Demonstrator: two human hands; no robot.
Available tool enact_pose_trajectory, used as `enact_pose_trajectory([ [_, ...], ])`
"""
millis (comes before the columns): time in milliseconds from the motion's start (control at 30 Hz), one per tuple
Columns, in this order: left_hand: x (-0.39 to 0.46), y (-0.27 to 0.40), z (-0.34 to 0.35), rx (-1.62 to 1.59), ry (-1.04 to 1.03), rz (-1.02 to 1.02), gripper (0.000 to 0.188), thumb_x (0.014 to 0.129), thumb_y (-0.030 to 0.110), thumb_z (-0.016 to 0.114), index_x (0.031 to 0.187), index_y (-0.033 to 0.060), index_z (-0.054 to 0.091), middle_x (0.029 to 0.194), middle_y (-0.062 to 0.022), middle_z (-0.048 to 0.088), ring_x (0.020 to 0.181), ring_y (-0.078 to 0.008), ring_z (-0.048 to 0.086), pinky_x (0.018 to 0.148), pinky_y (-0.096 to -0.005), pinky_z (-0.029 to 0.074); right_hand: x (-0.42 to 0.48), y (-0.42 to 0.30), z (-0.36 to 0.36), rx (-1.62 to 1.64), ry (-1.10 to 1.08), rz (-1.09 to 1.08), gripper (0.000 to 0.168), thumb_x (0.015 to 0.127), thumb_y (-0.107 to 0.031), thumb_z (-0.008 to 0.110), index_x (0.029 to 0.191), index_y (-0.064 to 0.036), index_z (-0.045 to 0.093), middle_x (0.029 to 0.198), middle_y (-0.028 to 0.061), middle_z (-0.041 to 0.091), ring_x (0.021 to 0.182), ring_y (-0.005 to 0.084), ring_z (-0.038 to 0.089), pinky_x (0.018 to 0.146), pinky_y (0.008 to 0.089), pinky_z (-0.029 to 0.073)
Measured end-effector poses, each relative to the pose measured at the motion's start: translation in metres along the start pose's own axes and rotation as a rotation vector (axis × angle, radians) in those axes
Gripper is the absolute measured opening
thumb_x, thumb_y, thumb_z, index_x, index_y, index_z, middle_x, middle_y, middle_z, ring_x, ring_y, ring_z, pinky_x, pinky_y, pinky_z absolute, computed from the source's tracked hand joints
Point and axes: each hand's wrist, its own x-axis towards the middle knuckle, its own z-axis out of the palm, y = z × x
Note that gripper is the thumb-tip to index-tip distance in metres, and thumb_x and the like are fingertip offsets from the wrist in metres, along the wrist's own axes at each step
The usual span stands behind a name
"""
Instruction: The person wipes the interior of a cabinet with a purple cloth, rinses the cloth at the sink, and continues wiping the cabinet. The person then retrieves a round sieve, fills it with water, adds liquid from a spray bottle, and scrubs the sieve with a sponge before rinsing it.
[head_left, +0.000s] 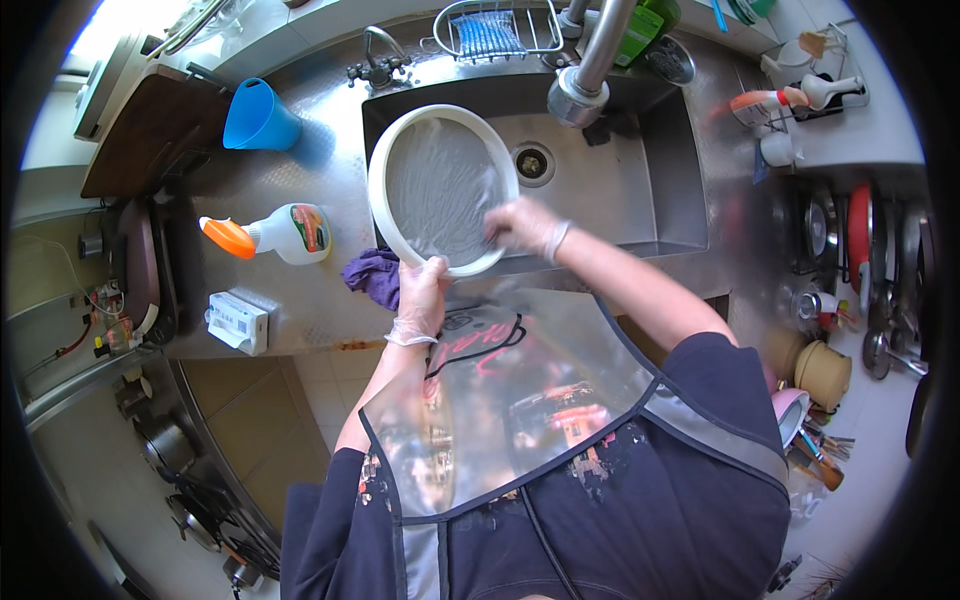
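Note:
A round, shallow vessel with a white rim and a grey, streaky inside (442, 180) is tilted over the left part of the steel sink (600, 180). My left hand (421, 296), in a clear glove, grips its near rim. My right hand (525, 227), gloved too and blurred, is at the vessel's right inner side with its fingers curled; whether it holds something small cannot be told. A purple cloth (375, 279) lies beside my left hand on the steel counter (300, 300).
A spray bottle with an orange head (300, 234), a blue plastic cup (261, 116) and a small white box (238, 322) stand on the left. A thick faucet (581, 94) hangs over the sink; a wire rack (499, 34) with a blue scrubber is behind it.

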Motion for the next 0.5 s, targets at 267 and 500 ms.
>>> enact_pose_trajectory([
  [267, 0.002, 0.0, -0.009, -0.153, -0.109, -0.032, 0.061, 0.073, 0.004, 0.056, 0.131, -0.0012, 0.038, 0.119, -0.0163, 0.054, 0.105, -0.0303, 0.059, 0.092, -0.0487, 0.05, -0.002, -0.044, 0.02, 0.192, 0.086, -0.087, 0.013, 0.07, -0.004, 0.068, 0.081, -0.009, 0.066, 0.081, 0.0089, 0.063, 0.079, 0.0271, 0.063, 0.071, 0.0356, 0.05],
  [500, -0.001, 0.014, -0.005, -0.154, -0.289, -0.013, 0.071, 0.076, 0.008, 0.061, 0.14, 0.0018, 0.03, 0.132, -0.0146, 0.048, 0.119, -0.0314, 0.052, 0.1, -0.0521, 0.045, -0.014, -0.034, 0.001, 0.106, 0.243, -0.051, 0.015, 0.07, 0.002, 0.063, 0.079, -0.011, 0.065, 0.084, 0.0082, 0.058, 0.083, 0.029, 0.062, 0.072, 0.0365, 0.05],
])
